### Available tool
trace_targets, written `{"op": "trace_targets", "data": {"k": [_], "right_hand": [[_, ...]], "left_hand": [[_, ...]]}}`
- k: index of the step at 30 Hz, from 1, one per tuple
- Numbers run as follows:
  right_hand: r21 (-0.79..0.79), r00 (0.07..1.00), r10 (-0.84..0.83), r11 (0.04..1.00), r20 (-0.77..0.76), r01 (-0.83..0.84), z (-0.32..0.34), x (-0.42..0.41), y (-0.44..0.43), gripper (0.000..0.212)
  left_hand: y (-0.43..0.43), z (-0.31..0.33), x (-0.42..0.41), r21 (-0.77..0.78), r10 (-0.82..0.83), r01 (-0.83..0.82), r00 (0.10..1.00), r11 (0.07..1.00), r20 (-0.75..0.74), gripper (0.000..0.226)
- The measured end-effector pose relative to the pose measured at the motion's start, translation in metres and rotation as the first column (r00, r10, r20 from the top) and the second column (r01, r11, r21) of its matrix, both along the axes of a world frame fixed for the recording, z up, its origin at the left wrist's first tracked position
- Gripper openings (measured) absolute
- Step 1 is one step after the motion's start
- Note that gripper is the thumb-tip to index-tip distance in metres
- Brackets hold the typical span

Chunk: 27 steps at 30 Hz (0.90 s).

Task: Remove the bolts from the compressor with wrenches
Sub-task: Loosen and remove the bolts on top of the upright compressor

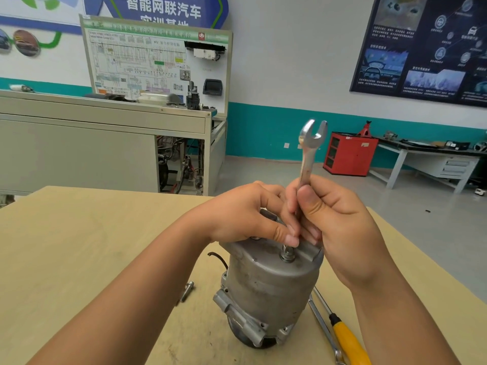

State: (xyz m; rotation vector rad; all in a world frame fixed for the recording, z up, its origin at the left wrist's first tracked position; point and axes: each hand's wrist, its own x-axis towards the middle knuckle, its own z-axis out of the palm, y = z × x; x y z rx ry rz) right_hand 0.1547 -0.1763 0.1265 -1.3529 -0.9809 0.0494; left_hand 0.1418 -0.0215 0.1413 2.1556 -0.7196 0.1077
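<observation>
My right hand (340, 222) fingers clamped on wrench (309, 151), upright; left hand (245, 214) fingers curled above bolt (287, 255) on compressor (271, 285), grip unclear.

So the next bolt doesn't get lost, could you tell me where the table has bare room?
The table is bare left of the loose bolt, out to its left edge. Right of the compressor is crowded: a second wrench and a yellow-handled screwdriver lie there.
</observation>
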Motion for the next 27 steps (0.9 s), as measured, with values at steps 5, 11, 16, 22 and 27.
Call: {"op": "trace_targets", "data": {"k": [5, 11, 16, 22, 27], "right_hand": [[0.027, 0.996, 0.08, 0.996, 0.035, -0.081, -0.004, 0.002, -0.008, 0.033], [0.133, 0.987, -0.134, 0.984, 0.085, 0.122, -0.013, -0.002, -0.007, 0.033], [0.17, 0.943, -0.325, 0.936, 0.074, 0.309, -0.01, 0.0, -0.003, 0.022], [0.024, 0.959, -0.276, 0.961, 0.063, 0.275, 0.001, 0.008, 0.002, 0.022], [-0.097, 0.982, -0.186, 0.977, 0.041, 0.19, 0.009, 0.01, 0.005, 0.028]], "left_hand": [[-0.004, -0.003, 0.005, 0.006, 0.036, -0.036, 0.999, 0.999, 0.038, 0.026], [-0.008, -0.003, 0.008, 0.074, 0.067, -0.073, 0.995, 0.995, 0.08, 0.023], [-0.013, -0.006, 0.004, 0.06, 0.127, -0.135, 0.985, 0.989, 0.115, 0.029], [-0.006, -0.001, 0.003, 0.029, 0.012, -0.012, 1.0, 1.0, 0.007, 0.016], [-0.004, -0.003, 0.005, -0.02, 0.019, -0.018, 1.0, 1.0, 0.016, 0.027]]}}
